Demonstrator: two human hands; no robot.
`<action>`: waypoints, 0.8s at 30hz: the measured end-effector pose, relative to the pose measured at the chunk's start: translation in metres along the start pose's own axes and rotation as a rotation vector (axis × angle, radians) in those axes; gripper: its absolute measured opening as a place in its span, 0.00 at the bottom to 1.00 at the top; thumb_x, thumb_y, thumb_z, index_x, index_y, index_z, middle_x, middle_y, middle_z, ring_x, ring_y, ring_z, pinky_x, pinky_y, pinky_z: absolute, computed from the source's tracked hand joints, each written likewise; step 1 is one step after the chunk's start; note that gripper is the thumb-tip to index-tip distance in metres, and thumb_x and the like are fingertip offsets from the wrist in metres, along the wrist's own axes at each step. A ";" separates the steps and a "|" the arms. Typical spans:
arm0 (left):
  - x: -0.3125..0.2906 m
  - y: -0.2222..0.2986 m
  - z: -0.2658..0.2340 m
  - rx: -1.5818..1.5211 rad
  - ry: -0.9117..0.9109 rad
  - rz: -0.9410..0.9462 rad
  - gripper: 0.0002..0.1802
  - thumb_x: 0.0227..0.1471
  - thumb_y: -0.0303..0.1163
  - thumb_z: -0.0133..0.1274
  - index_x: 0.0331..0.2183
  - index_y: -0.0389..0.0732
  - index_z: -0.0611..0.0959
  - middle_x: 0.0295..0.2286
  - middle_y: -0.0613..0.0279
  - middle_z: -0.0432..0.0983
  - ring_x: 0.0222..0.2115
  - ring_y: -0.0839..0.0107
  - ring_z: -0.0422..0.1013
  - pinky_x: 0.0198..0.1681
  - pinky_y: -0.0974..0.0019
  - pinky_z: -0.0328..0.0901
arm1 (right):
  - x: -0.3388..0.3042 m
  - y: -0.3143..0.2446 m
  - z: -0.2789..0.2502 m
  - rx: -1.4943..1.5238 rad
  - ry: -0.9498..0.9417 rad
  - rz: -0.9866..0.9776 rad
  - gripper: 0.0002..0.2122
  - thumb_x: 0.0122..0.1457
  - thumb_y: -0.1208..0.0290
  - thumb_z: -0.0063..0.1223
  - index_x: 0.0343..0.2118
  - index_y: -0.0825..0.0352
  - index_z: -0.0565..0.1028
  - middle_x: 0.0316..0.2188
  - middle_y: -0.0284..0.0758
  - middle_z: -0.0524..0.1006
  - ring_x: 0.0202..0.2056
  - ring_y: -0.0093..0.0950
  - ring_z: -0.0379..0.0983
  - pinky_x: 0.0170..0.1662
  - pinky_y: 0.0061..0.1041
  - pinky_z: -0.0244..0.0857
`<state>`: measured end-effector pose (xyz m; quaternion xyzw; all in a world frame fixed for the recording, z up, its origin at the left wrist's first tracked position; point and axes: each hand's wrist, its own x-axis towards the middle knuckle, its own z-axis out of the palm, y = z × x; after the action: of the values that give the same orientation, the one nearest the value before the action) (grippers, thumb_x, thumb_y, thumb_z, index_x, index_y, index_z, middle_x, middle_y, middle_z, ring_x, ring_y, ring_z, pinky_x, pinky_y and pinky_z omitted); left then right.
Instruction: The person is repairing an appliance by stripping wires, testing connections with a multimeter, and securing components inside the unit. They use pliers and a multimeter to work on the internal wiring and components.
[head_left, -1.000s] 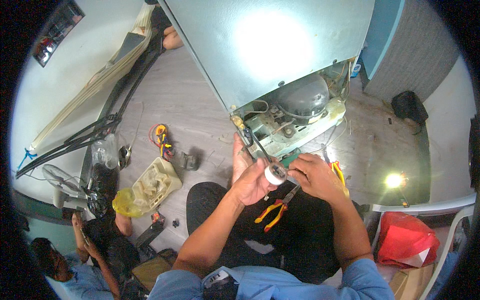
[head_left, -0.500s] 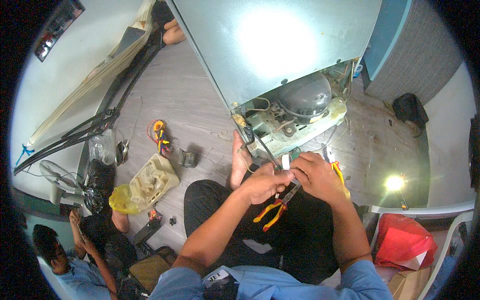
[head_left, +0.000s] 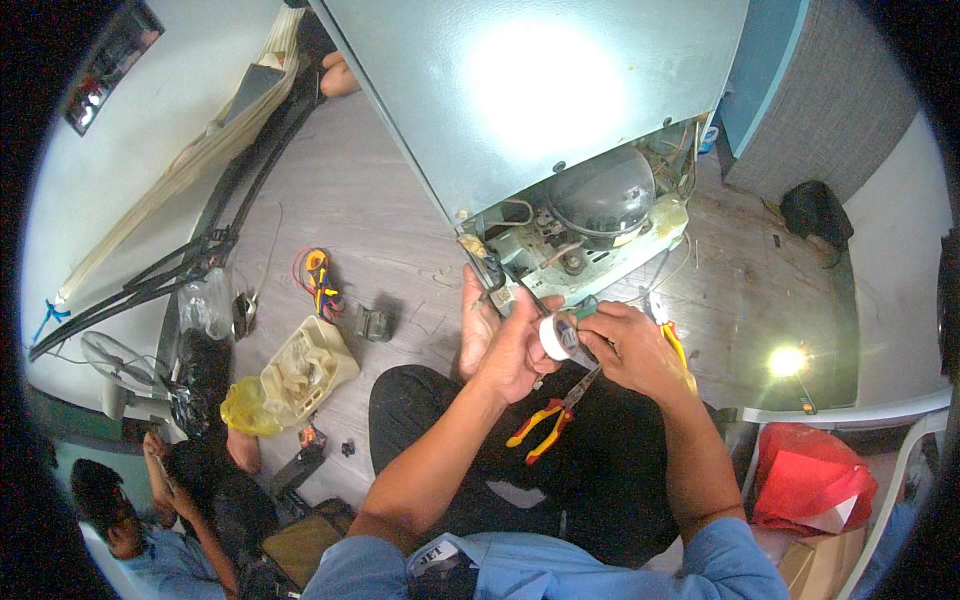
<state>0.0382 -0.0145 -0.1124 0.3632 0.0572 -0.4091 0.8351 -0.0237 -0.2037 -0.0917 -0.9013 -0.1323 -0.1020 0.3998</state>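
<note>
My left hand (head_left: 512, 352) is closed round a roll of white tape (head_left: 558, 338). My right hand (head_left: 635, 350) is just beside the roll, fingertips pinched together; what they hold is hidden. A dark cable (head_left: 528, 298) comes down from the fridge to my hands, and something small and green (head_left: 585, 308) shows behind the roll. Long-nose pliers (head_left: 550, 420) with red and yellow handles lie across my dark trousers. A second pair of pliers (head_left: 672, 340) is on the floor past my right hand. My bare foot (head_left: 476, 325) rests left of the cable.
Ahead is a fridge (head_left: 460, 110), its black compressor (head_left: 605, 195) exposed at the bottom. Left on the floor are a clamp meter (head_left: 318, 272), a cream plastic tray (head_left: 335, 365) and a yellow bag (head_left: 245, 405). Another person (head_left: 150, 530) sits lower left. A lit lamp (head_left: 788, 362) and red bag (head_left: 810, 475) are right.
The tape roll has turned and shifted slightly down and left, so its round side shows more. My left hand has rolled over around it, while my right hand's fingers moved slightly apart from the left's.
</note>
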 end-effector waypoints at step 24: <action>0.007 -0.003 -0.012 0.182 -0.068 0.017 0.34 0.55 0.36 0.61 0.59 0.47 0.65 0.40 0.68 0.73 0.29 0.84 0.66 0.20 0.80 0.54 | -0.002 0.010 0.005 -0.213 -0.066 -0.109 0.06 0.49 0.78 0.54 0.31 0.68 0.73 0.28 0.41 0.71 0.35 0.45 0.71 0.38 0.42 0.66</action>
<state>0.0431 -0.0129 -0.1259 0.4240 -0.0118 -0.4176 0.8035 -0.0218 -0.2071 -0.1027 -0.9330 -0.1828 -0.1072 0.2909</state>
